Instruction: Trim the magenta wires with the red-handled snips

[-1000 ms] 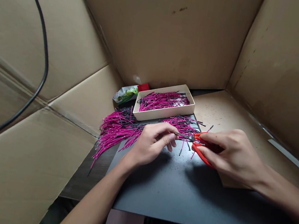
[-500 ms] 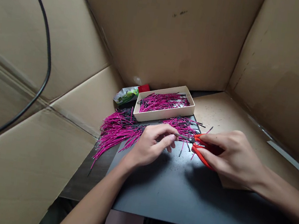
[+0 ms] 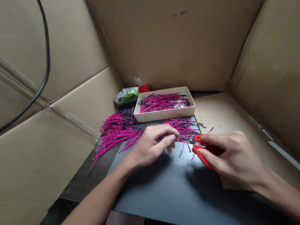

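Note:
My right hand (image 3: 234, 158) grips the red handles of a small pair of scissors (image 3: 205, 157), its dark blades pointing left. The blade tips reach the fingertips of my left hand (image 3: 155, 143), which is closed in a pinch; what it holds there is too small or hidden to make out. Behind my hands lies a pile of pink wires with black ends (image 3: 180, 125). More such wires (image 3: 116, 132) spread in a large heap to the left of my left hand. A shallow cream box (image 3: 166, 117) holds further pink wires (image 3: 162, 103).
Tall cardboard panels (image 3: 160, 36) enclose the back and sides. A crumpled green and red packet (image 3: 128, 95) sits left of the box. The dark grey work surface (image 3: 154, 199) carries small dark scraps, and a cardboard sheet (image 3: 214, 106) lies to the right. A black cable (image 3: 47, 38) hangs at left.

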A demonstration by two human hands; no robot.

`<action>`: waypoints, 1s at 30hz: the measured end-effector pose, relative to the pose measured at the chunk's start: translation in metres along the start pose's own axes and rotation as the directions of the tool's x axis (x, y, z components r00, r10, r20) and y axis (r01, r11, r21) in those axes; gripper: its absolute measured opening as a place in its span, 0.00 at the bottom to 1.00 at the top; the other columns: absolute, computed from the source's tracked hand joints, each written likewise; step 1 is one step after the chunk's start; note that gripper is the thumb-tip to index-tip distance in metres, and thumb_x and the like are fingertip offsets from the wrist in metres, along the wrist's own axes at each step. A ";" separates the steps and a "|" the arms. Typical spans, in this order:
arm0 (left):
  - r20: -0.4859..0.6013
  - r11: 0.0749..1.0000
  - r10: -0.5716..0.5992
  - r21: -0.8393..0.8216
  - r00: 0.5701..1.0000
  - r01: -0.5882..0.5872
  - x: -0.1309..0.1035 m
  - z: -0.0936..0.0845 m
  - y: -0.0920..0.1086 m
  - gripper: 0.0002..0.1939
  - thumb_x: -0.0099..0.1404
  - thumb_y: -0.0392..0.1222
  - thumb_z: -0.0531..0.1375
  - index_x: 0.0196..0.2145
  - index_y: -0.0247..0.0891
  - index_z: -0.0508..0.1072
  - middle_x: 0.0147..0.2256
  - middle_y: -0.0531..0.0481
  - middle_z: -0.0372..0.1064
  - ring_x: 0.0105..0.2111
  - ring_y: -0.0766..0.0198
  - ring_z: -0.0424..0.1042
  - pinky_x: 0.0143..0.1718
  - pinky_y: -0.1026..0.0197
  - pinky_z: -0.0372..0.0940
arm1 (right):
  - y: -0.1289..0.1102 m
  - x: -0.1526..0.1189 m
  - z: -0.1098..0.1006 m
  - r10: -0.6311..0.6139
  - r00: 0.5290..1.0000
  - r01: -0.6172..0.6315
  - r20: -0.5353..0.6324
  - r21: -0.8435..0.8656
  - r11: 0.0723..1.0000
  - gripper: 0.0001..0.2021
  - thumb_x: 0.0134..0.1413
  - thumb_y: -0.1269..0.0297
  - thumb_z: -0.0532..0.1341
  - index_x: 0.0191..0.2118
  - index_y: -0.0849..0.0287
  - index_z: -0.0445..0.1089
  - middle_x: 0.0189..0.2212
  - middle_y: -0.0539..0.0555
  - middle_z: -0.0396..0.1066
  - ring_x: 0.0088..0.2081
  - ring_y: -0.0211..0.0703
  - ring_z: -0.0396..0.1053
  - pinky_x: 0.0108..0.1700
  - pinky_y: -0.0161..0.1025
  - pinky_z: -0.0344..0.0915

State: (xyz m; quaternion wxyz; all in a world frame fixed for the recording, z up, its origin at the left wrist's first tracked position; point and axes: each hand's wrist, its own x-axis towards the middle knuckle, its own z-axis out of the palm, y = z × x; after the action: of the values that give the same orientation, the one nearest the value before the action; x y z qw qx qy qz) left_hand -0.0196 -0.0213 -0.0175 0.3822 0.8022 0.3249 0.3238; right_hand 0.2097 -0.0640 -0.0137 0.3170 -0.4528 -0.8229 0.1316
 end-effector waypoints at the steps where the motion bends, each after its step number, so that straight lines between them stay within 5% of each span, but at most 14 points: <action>1: 0.000 1.000 -0.001 -0.001 1.000 0.001 0.000 0.000 0.000 0.10 0.68 0.40 0.54 0.37 0.33 0.72 0.28 0.48 0.70 0.25 0.67 0.70 0.28 0.64 0.69 | 0.000 0.000 0.000 -0.001 1.000 0.001 0.009 0.000 1.000 0.08 0.54 0.66 0.58 0.28 0.59 0.73 0.16 0.47 0.63 0.18 0.33 0.54 0.24 0.36 0.49; 7: -0.008 1.000 0.011 -0.005 1.000 -0.011 0.000 0.000 0.001 0.10 0.68 0.40 0.53 0.36 0.33 0.72 0.28 0.48 0.70 0.25 0.68 0.70 0.27 0.64 0.69 | -0.001 0.000 0.001 0.018 0.999 -0.019 -0.048 -0.012 1.000 0.06 0.52 0.67 0.59 0.28 0.58 0.72 0.16 0.46 0.62 0.18 0.33 0.54 0.24 0.36 0.48; 30: 0.008 0.997 0.022 0.070 1.000 -0.023 0.001 -0.001 0.000 0.10 0.68 0.40 0.53 0.36 0.33 0.73 0.29 0.48 0.70 0.25 0.67 0.69 0.28 0.65 0.67 | 0.002 0.000 0.000 0.010 1.000 -0.009 0.019 -0.025 1.000 0.09 0.54 0.65 0.58 0.26 0.58 0.72 0.16 0.47 0.61 0.18 0.33 0.52 0.24 0.37 0.48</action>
State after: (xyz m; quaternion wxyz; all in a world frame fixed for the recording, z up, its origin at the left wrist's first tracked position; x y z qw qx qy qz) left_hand -0.0200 -0.0202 -0.0167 0.3514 0.8199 0.3256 0.3134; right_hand 0.2109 -0.0624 -0.0149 0.3029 -0.4592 -0.8253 0.1273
